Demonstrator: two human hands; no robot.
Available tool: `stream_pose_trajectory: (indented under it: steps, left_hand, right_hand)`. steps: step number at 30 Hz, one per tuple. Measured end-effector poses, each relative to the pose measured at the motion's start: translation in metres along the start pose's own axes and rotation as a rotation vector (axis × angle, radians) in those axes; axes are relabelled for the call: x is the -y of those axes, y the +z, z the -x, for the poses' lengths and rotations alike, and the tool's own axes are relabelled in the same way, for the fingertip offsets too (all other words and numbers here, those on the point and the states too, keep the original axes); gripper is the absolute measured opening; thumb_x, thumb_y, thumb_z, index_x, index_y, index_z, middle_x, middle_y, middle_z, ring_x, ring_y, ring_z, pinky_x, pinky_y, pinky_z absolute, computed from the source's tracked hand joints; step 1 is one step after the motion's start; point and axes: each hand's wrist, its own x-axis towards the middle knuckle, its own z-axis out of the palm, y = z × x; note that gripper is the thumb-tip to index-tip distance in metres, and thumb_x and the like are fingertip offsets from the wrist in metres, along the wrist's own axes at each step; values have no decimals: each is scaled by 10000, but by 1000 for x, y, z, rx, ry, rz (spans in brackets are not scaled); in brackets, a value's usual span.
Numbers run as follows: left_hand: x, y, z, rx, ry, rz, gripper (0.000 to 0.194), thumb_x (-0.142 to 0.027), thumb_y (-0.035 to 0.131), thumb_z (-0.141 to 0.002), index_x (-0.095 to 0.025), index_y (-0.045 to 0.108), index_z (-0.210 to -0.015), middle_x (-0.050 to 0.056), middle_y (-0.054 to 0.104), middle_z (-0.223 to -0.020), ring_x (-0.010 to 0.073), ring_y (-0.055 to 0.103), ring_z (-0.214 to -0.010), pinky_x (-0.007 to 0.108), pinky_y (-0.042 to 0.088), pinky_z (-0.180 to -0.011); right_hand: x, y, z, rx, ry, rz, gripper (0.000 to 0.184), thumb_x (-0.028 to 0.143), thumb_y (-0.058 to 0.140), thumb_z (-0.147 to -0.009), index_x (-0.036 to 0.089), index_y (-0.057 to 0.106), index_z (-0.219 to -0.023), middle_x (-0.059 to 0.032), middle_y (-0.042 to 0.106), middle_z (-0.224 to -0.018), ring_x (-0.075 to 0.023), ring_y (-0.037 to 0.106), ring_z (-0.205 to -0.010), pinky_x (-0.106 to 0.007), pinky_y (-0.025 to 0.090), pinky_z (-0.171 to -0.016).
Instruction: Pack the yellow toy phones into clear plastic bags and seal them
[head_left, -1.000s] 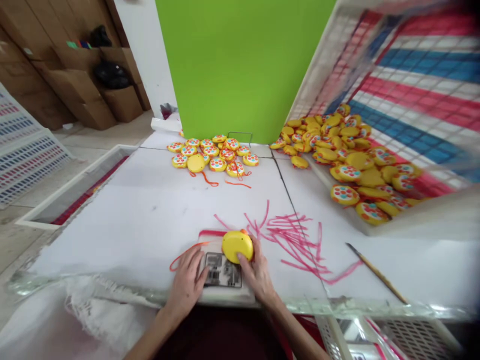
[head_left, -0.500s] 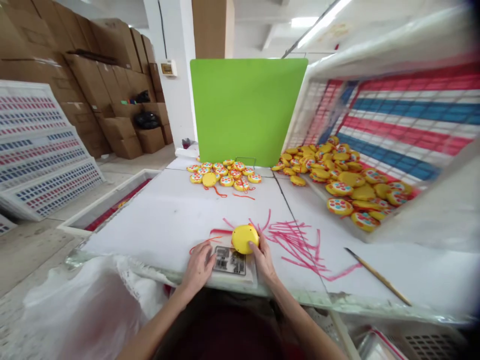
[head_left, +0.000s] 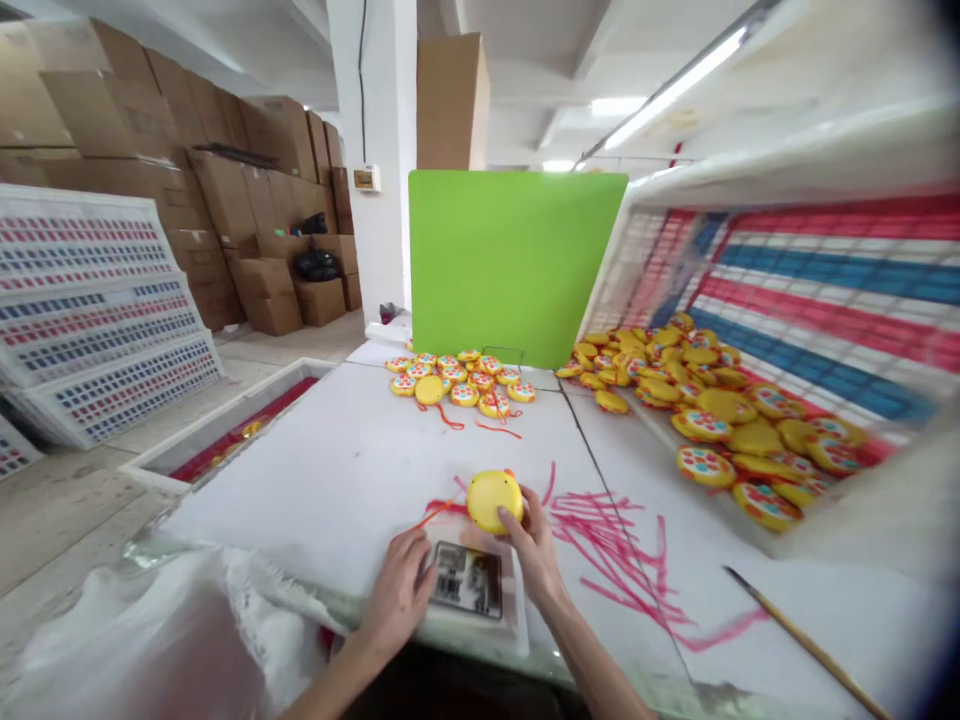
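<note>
My right hand grips a round yellow toy, its plain back facing up, at the near edge of the white table. An orange cord trails from the toy toward my left hand. My left hand lies on the left edge of a clear plastic bag with a barcode label, fingers pressed down on it. The toy sits at the bag's far end. Loose pink cords lie just right of my right hand.
A small heap of yellow toys with coloured dots lies at the table's far side before a green board. A tilted white crate at right spills many more. A thin brush lies at near right. Stacked crates and cartons stand left.
The camera has tilted upward, so more of the room shows. My hands stay on the bag and the yellow toy; the right hand has lifted the toy slightly at the bag's far end.
</note>
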Motion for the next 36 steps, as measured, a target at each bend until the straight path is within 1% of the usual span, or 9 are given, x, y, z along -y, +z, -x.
stream_pose_trajectory:
  steps: [5,9,12,16,21,25,28,32,36]
  left_hand:
    - [7,3,3,38,-12,-61,211,-249,492,-835,-186,598,-1007,120,612,-1106,241,567,-1053,414,496,-903]
    - [10,4,6,31,19,-100,202,-252,510,-829,-191,611,-993,114,624,-1098,251,569,-1043,405,514,-867]
    - [1,7,1,22,52,-100,204,-232,510,-827,-189,609,-999,112,609,-1135,258,530,-1102,403,506,-877]
    - [-24,18,-25,154,95,-64,236,-211,493,-835,-186,577,-1054,109,600,-1145,259,529,-1083,425,485,-891]
    - [-32,37,-52,327,179,-119,267,-124,446,-833,-182,555,-1070,95,619,-996,246,571,-899,412,501,-768]
    - [-30,39,-54,375,179,-144,228,-63,416,-825,-164,584,-941,71,593,-854,225,548,-794,388,491,-725]
    - [-31,37,-55,387,168,-115,165,-92,435,-832,-176,576,-826,81,584,-934,240,542,-879,400,483,-766]
    - [-29,38,-59,358,195,-54,170,-102,441,-838,-183,564,-924,85,573,-1060,244,521,-987,405,462,-831]
    - [-27,41,-62,331,208,-106,224,-95,415,-841,-171,565,-989,83,595,-934,236,536,-864,390,456,-745]
  right_hand:
    - [4,6,-56,97,-182,462,405,289,531,-722,185,483,-1111,-37,655,-823,-201,619,-711,-326,513,-660]
    - [8,-34,-104,-70,-209,584,423,262,500,-705,177,481,-1119,-75,626,-923,-232,598,-793,-401,482,-762]
    - [23,-59,-115,-138,-144,582,481,340,521,-724,167,440,-1165,-85,599,-911,-229,591,-734,-397,511,-663]
    - [39,-44,-94,-95,70,197,532,455,577,-732,197,426,-1173,-59,589,-891,-203,600,-731,-295,525,-530]
    - [29,-7,-58,-3,231,-126,501,447,634,-709,220,469,-1124,-35,614,-847,-189,613,-717,-233,488,-471]
    - [20,-5,-38,-20,290,-206,490,443,646,-710,223,469,-1112,-41,627,-908,-187,627,-728,-224,484,-482]
    - [17,-11,-27,-45,318,-214,482,432,649,-716,216,468,-1107,-50,613,-943,-191,622,-755,-217,477,-473]
    - [8,-15,-16,-82,327,-191,501,438,654,-717,207,458,-1116,-55,598,-928,-200,610,-756,-220,467,-443]
    - [-2,-16,-9,-100,305,-189,529,473,658,-709,229,455,-1133,-46,618,-922,-197,609,-728,-243,486,-468]
